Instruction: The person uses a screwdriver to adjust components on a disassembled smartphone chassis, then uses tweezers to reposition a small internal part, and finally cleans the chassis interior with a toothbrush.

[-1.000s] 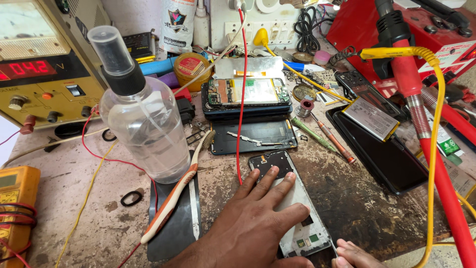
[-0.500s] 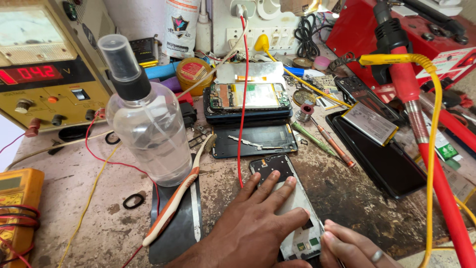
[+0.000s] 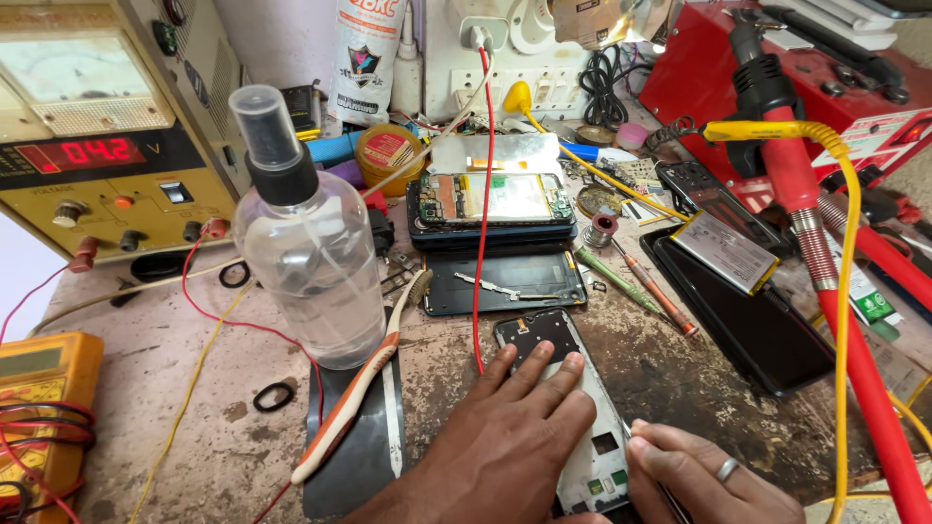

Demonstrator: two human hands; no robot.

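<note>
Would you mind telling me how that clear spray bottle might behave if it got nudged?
The spray bottle stands tall on a narrow base, so it would probably tip rather than slide. It looks like thin plastic, likely light. Its round body would probably roll toward the toothbrush leaning beside it.

Two hands (image 3: 505, 456), one spray bottle (image 3: 306, 252), one toothbrush (image 3: 354, 398), two screwdrivers (image 3: 636, 281), one multimeter (image 3: 39, 408)

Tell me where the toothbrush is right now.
In the head view, the toothbrush lies diagonally on a dark phone panel at lower centre-left, just below the clear spray bottle and left of the left hand.
</note>
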